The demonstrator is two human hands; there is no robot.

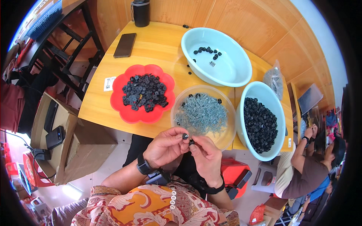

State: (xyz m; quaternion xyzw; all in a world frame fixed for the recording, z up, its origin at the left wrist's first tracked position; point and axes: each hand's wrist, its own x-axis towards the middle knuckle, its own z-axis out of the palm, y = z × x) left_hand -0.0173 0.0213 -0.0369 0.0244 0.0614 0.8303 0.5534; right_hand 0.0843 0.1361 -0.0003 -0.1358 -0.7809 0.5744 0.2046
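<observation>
Both of my hands meet just in front of the round clear tub (174,119) of silver screws (201,113). Between the thumb and fingertips of my left hand (166,147) is a small black round cap (185,136) with a light centre. My right hand (206,156) pinches another small dark piece (191,142), close beside the first; the fingers partly cover it. Left of the tub, a red flower-shaped bowl (120,109) holds many flat black washers (143,92). To the right, a pale blue basin (247,130) is heaped with black caps (261,124).
A second pale blue basin (230,71) at the back holds several black caps. A phone (125,45) and a black bottle (141,14) are at the back left, a plastic bag (274,81) at the right. A cardboard box (83,150) stands left; another person (309,169) sits right.
</observation>
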